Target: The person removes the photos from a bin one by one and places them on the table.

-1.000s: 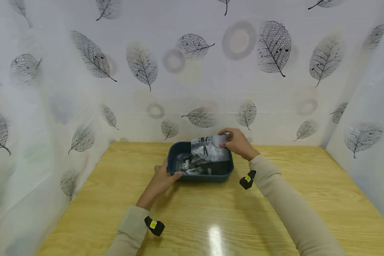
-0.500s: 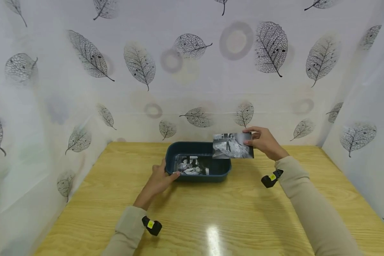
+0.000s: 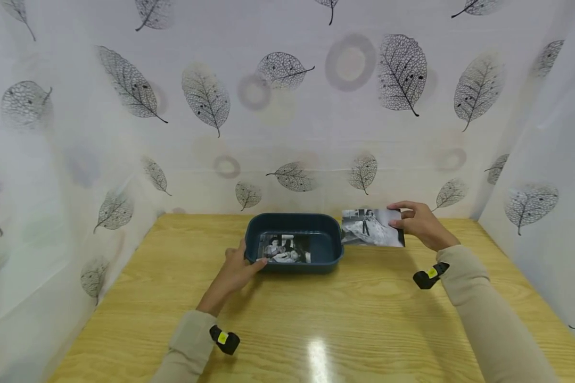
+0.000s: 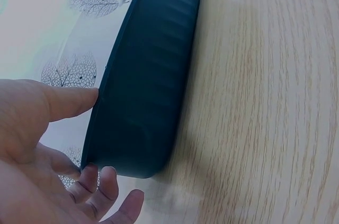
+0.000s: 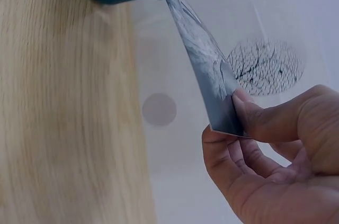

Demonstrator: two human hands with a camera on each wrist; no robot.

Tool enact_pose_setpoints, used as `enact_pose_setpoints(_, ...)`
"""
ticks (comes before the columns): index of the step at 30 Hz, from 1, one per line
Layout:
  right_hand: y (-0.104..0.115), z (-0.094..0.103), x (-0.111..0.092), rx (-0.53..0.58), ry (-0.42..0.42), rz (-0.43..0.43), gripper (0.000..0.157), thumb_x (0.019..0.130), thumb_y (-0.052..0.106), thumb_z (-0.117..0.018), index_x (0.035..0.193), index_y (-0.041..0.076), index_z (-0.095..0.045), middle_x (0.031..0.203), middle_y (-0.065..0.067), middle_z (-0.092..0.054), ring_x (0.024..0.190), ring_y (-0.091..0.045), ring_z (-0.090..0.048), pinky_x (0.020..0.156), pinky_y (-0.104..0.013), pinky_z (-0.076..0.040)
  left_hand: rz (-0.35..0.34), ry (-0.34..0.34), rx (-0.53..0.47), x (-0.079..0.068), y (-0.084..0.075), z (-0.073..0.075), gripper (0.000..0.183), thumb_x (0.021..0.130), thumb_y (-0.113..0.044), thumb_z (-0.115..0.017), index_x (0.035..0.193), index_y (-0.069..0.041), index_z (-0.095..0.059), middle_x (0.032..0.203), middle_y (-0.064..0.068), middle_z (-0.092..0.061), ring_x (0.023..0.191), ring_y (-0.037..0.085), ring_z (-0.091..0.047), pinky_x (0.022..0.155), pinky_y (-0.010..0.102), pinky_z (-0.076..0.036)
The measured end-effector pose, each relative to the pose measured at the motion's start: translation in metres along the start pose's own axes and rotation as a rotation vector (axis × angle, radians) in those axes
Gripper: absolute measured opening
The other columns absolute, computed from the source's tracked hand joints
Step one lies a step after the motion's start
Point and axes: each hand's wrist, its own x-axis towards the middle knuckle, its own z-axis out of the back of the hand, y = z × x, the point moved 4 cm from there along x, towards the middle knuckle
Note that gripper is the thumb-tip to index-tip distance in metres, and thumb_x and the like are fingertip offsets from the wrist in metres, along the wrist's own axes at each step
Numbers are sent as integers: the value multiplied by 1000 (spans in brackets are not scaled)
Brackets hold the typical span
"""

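Note:
My right hand pinches a black-and-white photo by its right edge, thumb on the picture side and fingers behind. The photo is held just right of a dark blue plastic tub, its left edge at the tub's rim in the head view. In the right wrist view the photo is seen nearly edge-on. My left hand grips the tub's left end. The left wrist view has its thumb at the rim of the tub and the fingers around the corner. Another black-and-white photo lies inside the tub, toward the left.
The tub stands near the back edge of a light wooden table. Behind and on both sides hang white sheets printed with leaves. A black camera sits on the left wrist, another camera on the right.
My right hand has carried its photo from over the tub out to the right, slightly lower now. More of the tub's inside and the other photo shows. The left hand has kept its grip.

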Motion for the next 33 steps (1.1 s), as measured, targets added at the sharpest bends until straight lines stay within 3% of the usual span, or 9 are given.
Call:
enact_pose_setpoints(5,-18,3,-3,15,0,-44,54,98,2,-65,147,-8,-44,108,-17,-60,87,-16,-59,78,-32,-56,1,19,-6,-1,2,2,91,101,-33,-63,162,-1,-3,155,35,-13,141,55,-29,112,65,-28)
enact_pose_setpoints(9,-33,0,-2,16,6,-63,56,97,2,-66,147,-9,-44,104,-17,-58,84,-16,-58,76,-32,-56,-1,32,-6,0,2,2,92,101,-35,-63,162,-2,-2,157,34,-11,142,54,-28,112,65,-28)
enact_pose_setpoints(13,-46,-5,1,0,24,-79,56,98,3,-66,147,-9,-43,124,-35,-52,98,-24,-62,79,-35,-57,-3,31,3,0,2,2,92,101,-35,-62,162,-1,-2,156,35,-13,141,54,-30,111,66,-29)
enact_pose_setpoints(16,-51,-11,2,-11,36,-68,55,98,1,-65,146,-12,-43,136,-42,-45,104,-29,-63,81,-38,-58,0,33,5,-1,1,2,91,101,-34,-62,162,-1,-2,155,35,-14,140,54,-30,111,66,-29)
enact_pose_setpoints(23,-59,-21,4,-116,-16,-44,49,91,-1,-72,135,-13,-54,106,-26,-58,84,-21,-59,72,-33,-55,8,37,-2,-2,1,2,93,101,-37,-62,162,-3,-2,156,34,-12,142,54,-28,112,65,-28)
enact_pose_setpoints(29,-65,-28,6,-226,-84,15,44,85,-2,-76,125,-12,-62,111,-31,-59,93,-34,-55,70,-35,-48,3,40,-6,-2,1,2,92,101,-36,-62,162,-3,-2,156,34,-13,141,54,-28,112,65,-27)
enact_pose_setpoints(33,-67,-31,7,-313,-115,44,40,84,-1,-76,122,-10,-65,109,-28,-60,93,-35,-54,72,-38,-47,0,33,8,-1,1,2,91,101,-36,-62,162,-2,-3,155,35,-14,141,54,-29,112,65,-27)
